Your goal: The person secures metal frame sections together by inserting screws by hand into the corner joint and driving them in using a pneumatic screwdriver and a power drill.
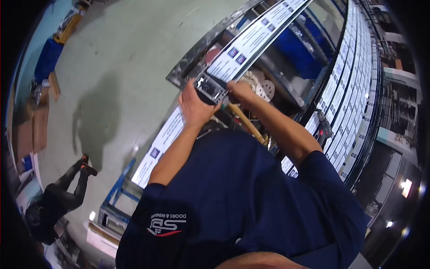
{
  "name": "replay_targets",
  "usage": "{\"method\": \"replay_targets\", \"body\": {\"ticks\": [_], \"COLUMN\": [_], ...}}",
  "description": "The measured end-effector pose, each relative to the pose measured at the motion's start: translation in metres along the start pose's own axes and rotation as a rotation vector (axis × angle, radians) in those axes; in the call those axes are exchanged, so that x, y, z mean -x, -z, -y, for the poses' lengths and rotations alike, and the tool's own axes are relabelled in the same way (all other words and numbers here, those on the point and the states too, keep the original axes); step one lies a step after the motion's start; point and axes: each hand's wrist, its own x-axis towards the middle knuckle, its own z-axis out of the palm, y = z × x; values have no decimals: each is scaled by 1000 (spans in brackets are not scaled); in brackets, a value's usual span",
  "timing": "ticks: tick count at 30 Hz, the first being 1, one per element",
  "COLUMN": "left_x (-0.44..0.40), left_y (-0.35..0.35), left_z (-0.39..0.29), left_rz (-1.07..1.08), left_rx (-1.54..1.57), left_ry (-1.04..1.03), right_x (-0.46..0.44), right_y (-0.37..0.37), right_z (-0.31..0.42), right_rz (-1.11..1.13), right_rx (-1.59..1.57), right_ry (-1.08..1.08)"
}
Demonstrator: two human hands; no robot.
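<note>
A long metal profile with printed white film runs away from me, its cut hollow end facing me. My left hand is closed around that end, with the thumb along its left side. At the right corner of the end is my right hand, fingers curled and pressed together. What lies between those fingers is hidden. Below the hands is a yellowish wooden handle. Sanding discs lie just beyond my right hand. Another film-covered profile passes under my left forearm.
Several film-covered profiles lie side by side at right, with a black and red power tool on them. A scuffed bench edge borders the floor. A person is at lower left, near a blue stand.
</note>
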Motion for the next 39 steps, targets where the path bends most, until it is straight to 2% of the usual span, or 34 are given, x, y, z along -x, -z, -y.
{"method": "replay_targets", "body": {"ticks": [4,11,12,15,16,17,19,22,25,26,29,32,35,36,39], "left_x": [1,2,1,-36,-59,-74,-110,-143,-154,-157,-157,-158,-157,-151,-154], "left_y": [0,7,16,14,36,29,22,5,-5,-5,-6,-7,1,1,-3], "left_z": [3,-1,1,36,11,18,12,-6,-17,-19,-24,-37,-38,-44,-25], "left_rz": [22,59,103,317,390,428,616,726,728,744,805,828,850,784,777], "left_rx": [-17,-47,18,605,417,414,352,272,191,176,187,-1,209,99,214], "left_ry": [35,18,-1,305,317,287,399,440,402,469,472,375,473,427,452], "right_x": [-6,-9,-6,-13,-15,-16,-16,-16,-22,-21,-28,-41,-32,-33,-40], "right_y": [-1,9,7,11,12,12,10,9,10,10,11,18,18,18,15], "right_z": [-5,-7,-4,-13,-13,-13,-9,-12,-14,-15,-21,-34,-36,-35,-33], "right_rz": [30,53,32,16,35,54,26,-12,31,14,19,72,64,75,101], "right_rx": [-64,97,125,197,182,166,178,228,276,279,296,322,309,298,271], "right_ry": [5,70,76,116,93,71,93,88,84,92,84,119,107,134,143]}}
